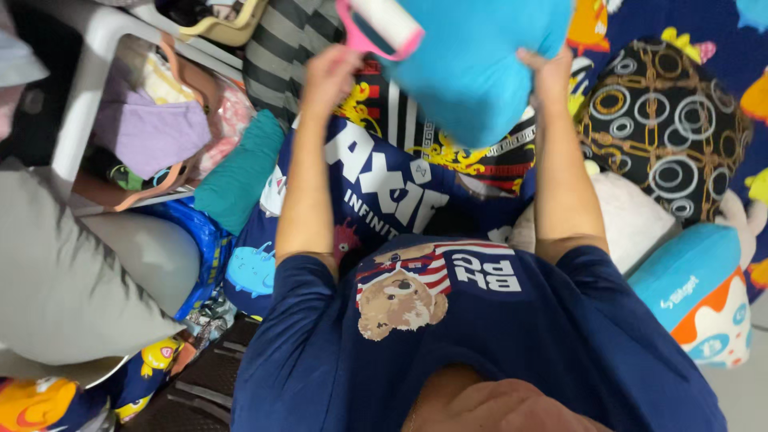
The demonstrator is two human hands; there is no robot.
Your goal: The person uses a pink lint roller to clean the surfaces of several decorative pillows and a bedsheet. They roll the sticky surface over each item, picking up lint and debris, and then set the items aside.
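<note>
Both my arms are raised in front of me. My left hand (330,74) is closed on the pink handle of a pink-and-white roller-like tool (382,24), which rests against a bright blue pillow (472,68). My right hand (548,72) grips the right edge of that pillow and holds it up. The image is blurred around the tool, so I cannot make out its exact kind. Below my arms, a dark blue printed pillow (376,192) lies across my lap, above my navy shirt.
A black cushion with gold rings (664,120) lies at the right, with a white plush (632,216) and a blue-and-orange plush (704,296) below it. At the left are a teal pillow (240,172), a grey cushion (56,280) and a white plastic frame (88,80) holding purple cloth.
</note>
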